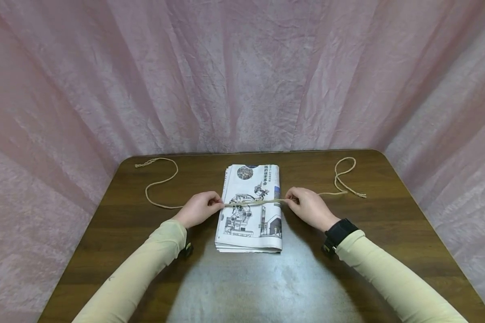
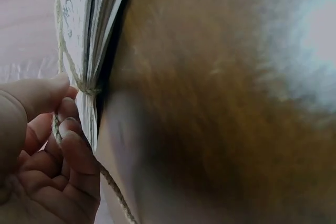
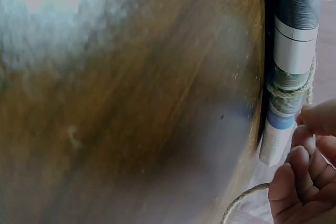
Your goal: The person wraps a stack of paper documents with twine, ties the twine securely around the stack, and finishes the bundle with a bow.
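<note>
A brown table (image 1: pixel 117 237) has a pale shine (image 1: pixel 242 287) at its near part. Beyond the far edge, left and right too, hangs a pink curtain (image 1: pixel 242 80), perhaps velvet.

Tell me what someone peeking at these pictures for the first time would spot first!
Probably the folded newspapers, bright white in the middle of the dark wooden table. Next, the tan string across them, pinched by the left grip and the right grip at either side, its loose ends curling outward. Behind, a big pink curtain fills the top.
</note>
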`<state>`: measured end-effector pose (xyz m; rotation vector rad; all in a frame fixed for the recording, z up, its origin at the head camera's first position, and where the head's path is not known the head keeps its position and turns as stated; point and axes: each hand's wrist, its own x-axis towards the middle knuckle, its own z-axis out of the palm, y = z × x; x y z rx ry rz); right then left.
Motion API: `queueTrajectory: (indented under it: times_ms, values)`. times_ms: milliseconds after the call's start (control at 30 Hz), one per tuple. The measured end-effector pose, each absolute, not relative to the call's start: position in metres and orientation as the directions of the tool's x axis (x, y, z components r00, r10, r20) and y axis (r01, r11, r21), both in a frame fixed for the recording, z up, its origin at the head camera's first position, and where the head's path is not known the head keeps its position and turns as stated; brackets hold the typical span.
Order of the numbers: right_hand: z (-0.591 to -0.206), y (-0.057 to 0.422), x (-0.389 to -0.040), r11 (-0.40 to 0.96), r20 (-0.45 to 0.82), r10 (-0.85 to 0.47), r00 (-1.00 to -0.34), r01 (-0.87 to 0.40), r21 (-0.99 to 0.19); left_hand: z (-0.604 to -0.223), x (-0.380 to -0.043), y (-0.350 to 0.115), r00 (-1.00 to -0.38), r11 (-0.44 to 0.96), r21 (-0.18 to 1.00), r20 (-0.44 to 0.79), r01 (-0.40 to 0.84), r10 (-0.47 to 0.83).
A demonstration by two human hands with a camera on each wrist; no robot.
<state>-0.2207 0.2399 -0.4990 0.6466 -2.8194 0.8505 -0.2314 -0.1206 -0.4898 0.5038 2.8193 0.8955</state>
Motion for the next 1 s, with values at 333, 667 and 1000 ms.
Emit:
queueTrajectory:
  times_ms: [333, 667, 1000]
  values:
    - [-0.501, 0.234, -0.215, 0.75, 0.188, -0.373, -0.908, -0.415, -0.515, -0.48, -0.226, -0.113, -0.942, 0.84, 0.505, -0.137, 0.199, 0.306]
    - [-0.501, 0.234, -0.22, 0.779, 0.152, -0.371, -0.916, -0.396, -0.486, -0.478, -0.223, -0.111, -0.9, 0.825, 0.466, -0.123, 0.32, 0.418]
    - [-0.501, 0.232, -0.219, 0.788, 0.095, -0.406, -0.909, -0.401, -0.468, -0.49, -0.233, -0.113, -0.855, 0.821, 0.283, -0.012, 0.495, 0.519]
